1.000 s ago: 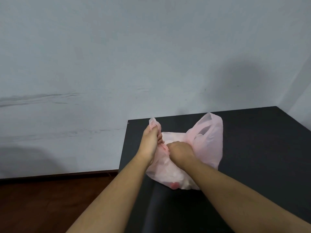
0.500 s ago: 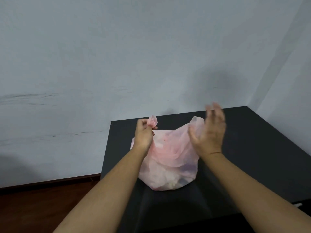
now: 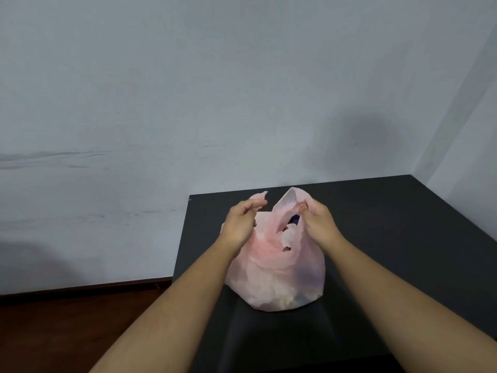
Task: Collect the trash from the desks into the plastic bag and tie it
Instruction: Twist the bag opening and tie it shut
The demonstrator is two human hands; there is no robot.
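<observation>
Both hands on the bag handles, bag sits on the counter near its left edge.

Pink plastic bag (image 3: 274, 275) rests on the black counter (image 3: 390, 238), closer to the left edge than the right, well back from the near edge; its mouth is not tied, with crumpled trash and something dark visible inside. Left hand (image 3: 240, 223) is pinched closed on the left handle, whose tip sticks up above the fingers. Right hand (image 3: 318, 224) is curled shut on the right handle loop, which stands upright. Both forearms reach in from the near edge, partly covering the bag's sides. Around it: pale scuffed wall (image 3: 188, 103) behind the far edge, wall corner at right, dark wood floor (image 3: 67, 332) left of the counter. Rest of the counter top shows only bare black surface.
</observation>
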